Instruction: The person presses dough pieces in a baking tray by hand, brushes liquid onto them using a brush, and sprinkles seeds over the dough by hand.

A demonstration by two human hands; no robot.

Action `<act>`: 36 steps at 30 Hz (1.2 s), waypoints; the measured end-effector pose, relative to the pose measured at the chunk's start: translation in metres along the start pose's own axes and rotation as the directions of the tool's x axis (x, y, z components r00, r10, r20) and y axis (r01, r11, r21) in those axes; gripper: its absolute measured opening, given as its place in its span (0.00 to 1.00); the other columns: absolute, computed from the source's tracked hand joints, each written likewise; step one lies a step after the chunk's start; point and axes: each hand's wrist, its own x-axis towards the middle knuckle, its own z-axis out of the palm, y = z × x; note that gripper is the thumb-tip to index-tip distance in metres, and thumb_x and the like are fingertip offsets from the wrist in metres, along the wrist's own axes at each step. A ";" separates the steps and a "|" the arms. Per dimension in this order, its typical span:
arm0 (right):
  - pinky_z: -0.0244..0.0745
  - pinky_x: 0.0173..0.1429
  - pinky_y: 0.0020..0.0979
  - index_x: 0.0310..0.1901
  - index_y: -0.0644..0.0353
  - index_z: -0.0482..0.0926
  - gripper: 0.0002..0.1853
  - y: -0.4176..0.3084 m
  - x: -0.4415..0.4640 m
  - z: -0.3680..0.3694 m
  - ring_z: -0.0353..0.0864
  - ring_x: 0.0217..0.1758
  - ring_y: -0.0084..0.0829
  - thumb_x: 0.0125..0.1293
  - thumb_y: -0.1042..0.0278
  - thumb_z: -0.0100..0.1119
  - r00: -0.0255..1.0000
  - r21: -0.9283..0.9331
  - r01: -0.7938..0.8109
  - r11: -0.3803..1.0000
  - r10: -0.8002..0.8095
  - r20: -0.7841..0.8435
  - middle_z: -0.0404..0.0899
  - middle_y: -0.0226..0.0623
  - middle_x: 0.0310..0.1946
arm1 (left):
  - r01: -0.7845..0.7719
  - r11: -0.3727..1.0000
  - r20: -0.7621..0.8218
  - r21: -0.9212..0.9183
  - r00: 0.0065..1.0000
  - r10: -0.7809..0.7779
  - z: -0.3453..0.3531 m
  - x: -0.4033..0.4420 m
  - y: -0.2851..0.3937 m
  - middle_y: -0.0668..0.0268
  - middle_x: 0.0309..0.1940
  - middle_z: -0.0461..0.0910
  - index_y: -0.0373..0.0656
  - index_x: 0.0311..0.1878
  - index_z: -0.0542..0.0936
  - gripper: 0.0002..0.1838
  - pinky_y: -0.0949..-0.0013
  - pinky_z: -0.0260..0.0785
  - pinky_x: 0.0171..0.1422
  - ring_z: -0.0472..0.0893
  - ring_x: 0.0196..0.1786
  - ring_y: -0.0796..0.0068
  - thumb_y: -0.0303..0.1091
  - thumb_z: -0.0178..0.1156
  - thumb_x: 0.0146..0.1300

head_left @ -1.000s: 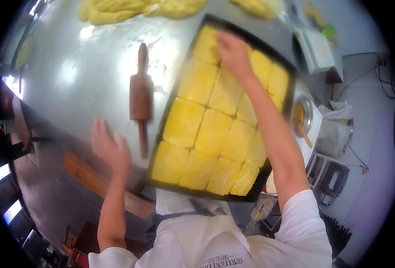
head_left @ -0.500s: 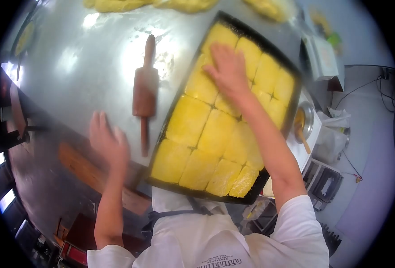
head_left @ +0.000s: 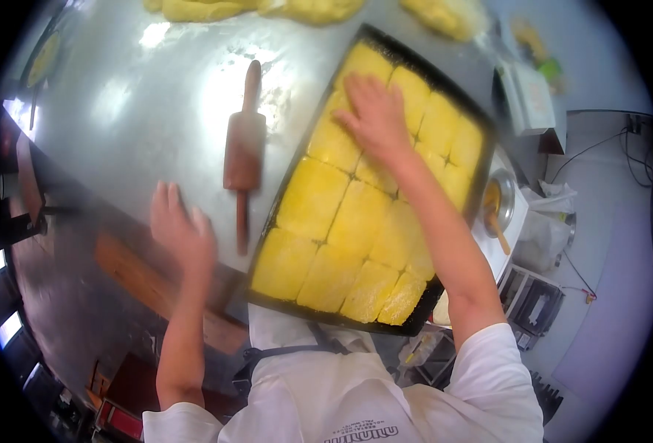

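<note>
A black baking tray (head_left: 444,70) holds several flat yellow dough pieces (head_left: 313,193), laid edge to edge. My right hand (head_left: 377,114) lies flat on the dough toward the tray's far end, palm down, with its fingers out and thumb apart. Nothing is held in it. My left hand (head_left: 182,229) hovers at the near edge of the metal table, slightly blurred, its fingers stretched out and holding nothing. Between that hand and the tray lies a wooden rolling pin (head_left: 244,151), its handles pointing away from and toward me.
Lumps of yellow dough (head_left: 308,7) sit at the far side of the metal table (head_left: 120,140). Right of the tray stand a metal bowl (head_left: 505,193) with a wooden-handled tool and a white box (head_left: 527,96). A wooden board (head_left: 138,280) shows below the table's left edge.
The view has shifted slightly. My right hand stays on the dough in nearly the same spot, and my left hand remains beside the table edge with its fingers a little more spread.
</note>
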 end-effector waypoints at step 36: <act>0.43 0.87 0.51 0.77 0.63 0.64 0.39 -0.043 -0.059 -0.006 0.57 0.84 0.43 0.77 0.38 0.48 0.988 0.160 -0.061 0.985 0.082 -0.128 0.63 0.45 0.78 | -0.113 0.991 -0.126 0.068 0.985 0.121 0.003 -0.005 0.000 0.44 0.71 0.72 0.35 0.67 0.76 0.30 0.43 0.62 0.74 0.71 0.71 0.39 0.30 0.62 0.59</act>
